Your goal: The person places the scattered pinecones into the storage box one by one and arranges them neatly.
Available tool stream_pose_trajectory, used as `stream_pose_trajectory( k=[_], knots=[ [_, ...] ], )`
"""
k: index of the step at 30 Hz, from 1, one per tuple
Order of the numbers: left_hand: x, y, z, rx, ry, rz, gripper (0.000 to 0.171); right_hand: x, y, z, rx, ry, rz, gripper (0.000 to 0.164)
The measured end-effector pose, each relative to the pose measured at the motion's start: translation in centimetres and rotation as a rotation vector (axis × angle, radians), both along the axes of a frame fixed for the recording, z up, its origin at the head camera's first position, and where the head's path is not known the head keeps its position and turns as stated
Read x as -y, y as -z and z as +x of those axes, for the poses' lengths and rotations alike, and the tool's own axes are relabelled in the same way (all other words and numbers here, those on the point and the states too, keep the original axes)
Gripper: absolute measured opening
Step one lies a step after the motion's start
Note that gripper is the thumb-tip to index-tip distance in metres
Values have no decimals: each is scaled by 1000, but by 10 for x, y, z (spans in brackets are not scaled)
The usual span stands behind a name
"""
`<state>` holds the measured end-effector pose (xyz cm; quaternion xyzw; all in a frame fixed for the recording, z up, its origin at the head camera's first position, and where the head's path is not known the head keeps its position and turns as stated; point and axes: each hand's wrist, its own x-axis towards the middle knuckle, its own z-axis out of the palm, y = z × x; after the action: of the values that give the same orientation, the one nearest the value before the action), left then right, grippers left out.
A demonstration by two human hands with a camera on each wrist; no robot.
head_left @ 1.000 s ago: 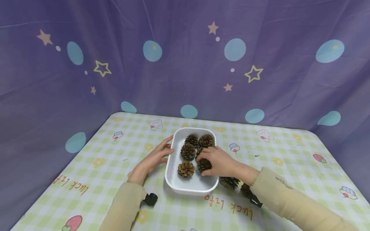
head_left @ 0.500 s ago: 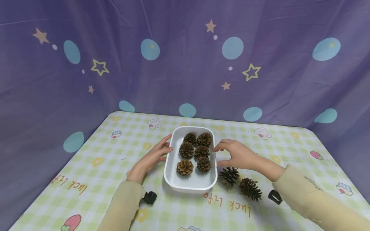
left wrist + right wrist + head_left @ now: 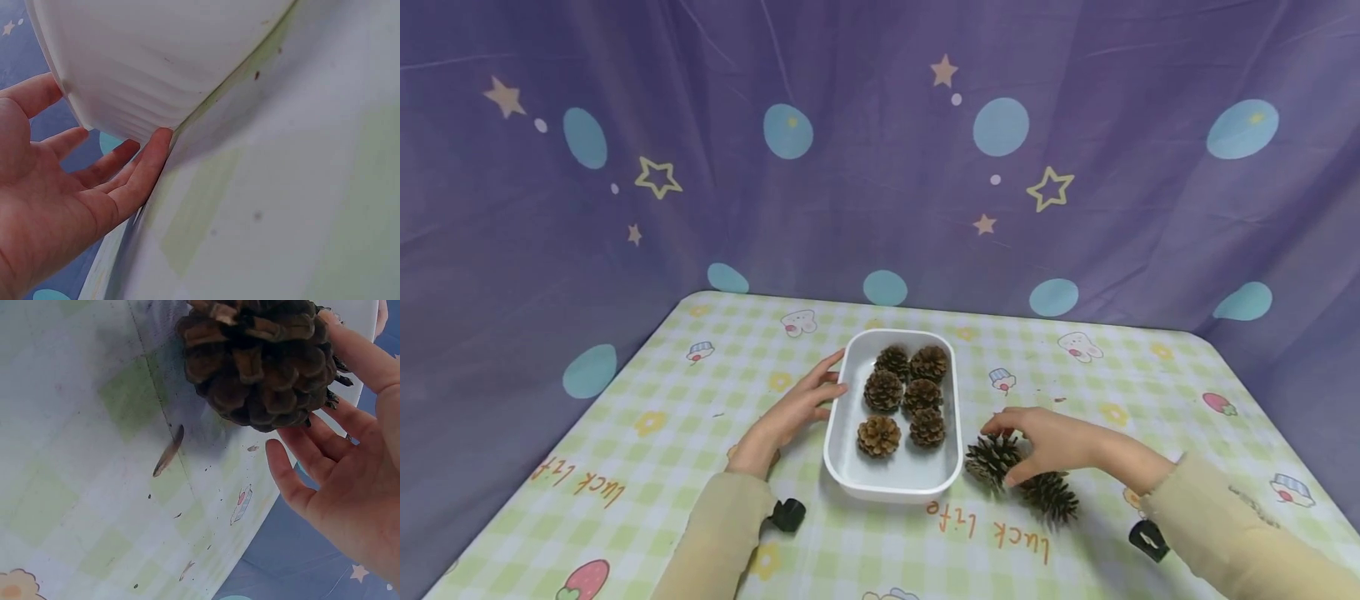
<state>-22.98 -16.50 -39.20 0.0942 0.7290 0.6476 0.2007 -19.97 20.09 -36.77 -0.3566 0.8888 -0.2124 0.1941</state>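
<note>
A white tray (image 3: pixel 895 483) stands mid-table with several brown pine cones (image 3: pixel 878 437) in it. My left hand (image 3: pixel 792 417) rests along the tray's left side; in the left wrist view its fingertips (image 3: pixel 161 139) touch the outer wall. Right of the tray lie two loose pine cones, one (image 3: pixel 987 460) near the wall and another (image 3: pixel 1054 500) farther right. Over them is my right hand (image 3: pixel 1048 442), fingers and thumb spread about the nearer cone and not closed on it. A large pine cone (image 3: pixel 256 362) partly covers the right hand's fingertips in the right wrist view.
A pale green checked cloth (image 3: pixel 700 533) covers the table. Small brown flakes (image 3: pixel 169 451) lie on it beside the loose pine cones. Black wrist bands (image 3: pixel 788 515) show at both sleeves. Behind the table hangs a purple curtain (image 3: pixel 880 208).
My right hand has let go of a pine cone inside the tray, come out over the right wall and moved down to the loose cones. The left hand stays at the tray.
</note>
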Motion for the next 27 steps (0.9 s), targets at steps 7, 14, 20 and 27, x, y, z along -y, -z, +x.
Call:
stream_pose_trajectory(
  k=[7,14,20,27],
  knots=[
    [-1,-1,0,4,9,-3,62,0,3,2,18,3,-29,66],
    [-1,0,0,3,5,0,62,-1,2,1,-84,25,-61,59],
    [-1,0,0,3,10,2,63,2,-4,-2,-189,52,-103,57],
    [0,0,1,-6,3,-12,62,8,-25,-8,-321,64,-177,54]
  ],
)
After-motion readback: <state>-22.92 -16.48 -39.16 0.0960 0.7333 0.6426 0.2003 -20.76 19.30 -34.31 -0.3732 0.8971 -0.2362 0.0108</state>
